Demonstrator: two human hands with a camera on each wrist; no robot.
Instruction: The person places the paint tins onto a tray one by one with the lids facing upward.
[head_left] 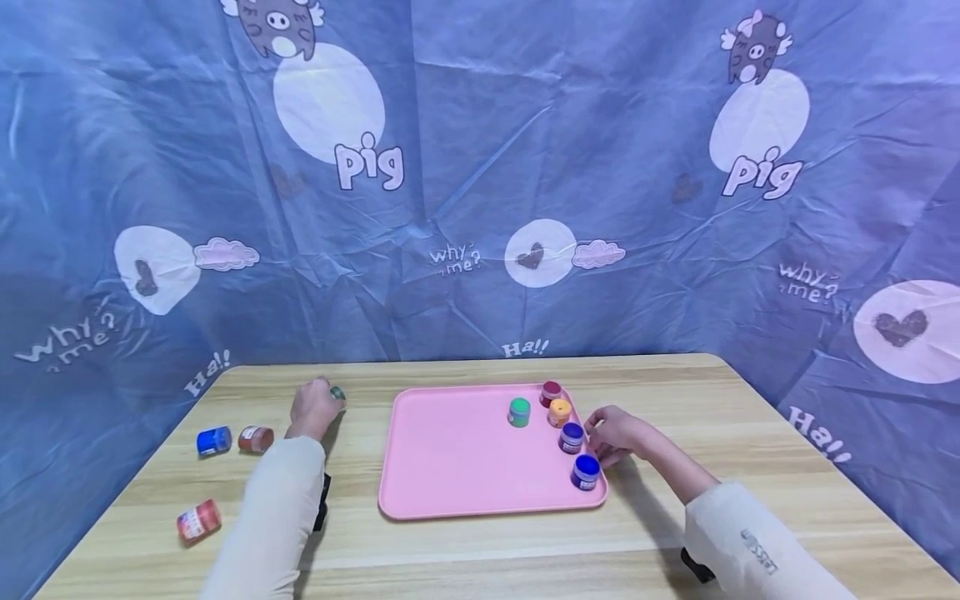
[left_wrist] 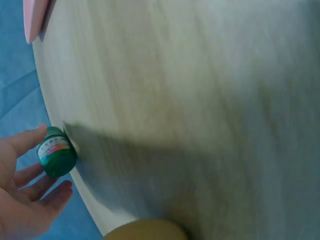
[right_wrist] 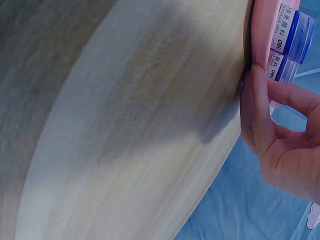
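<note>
At the back left of the table, my left hand (head_left: 313, 407) pinches a dark green paint jar (left_wrist: 57, 154) between thumb and fingertips; the jar is tilted on its side in the left wrist view. My right hand (head_left: 617, 433) is at the right side of the pink tray (head_left: 450, 454), its extended fingers against the outer rim. Just inside that rim stand two paint jars with blue lids, one nearer (head_left: 585, 472) and one behind it (head_left: 572, 437). Further back are an orange jar (head_left: 559, 413), a dark red jar (head_left: 551, 393) and a green jar (head_left: 519, 412).
On the table's left lie a blue jar (head_left: 214, 441), a brown jar (head_left: 256, 439) and a red jar (head_left: 199, 522), all on their sides. A blue patterned cloth (head_left: 480, 183) hangs behind the wooden table (head_left: 450, 558).
</note>
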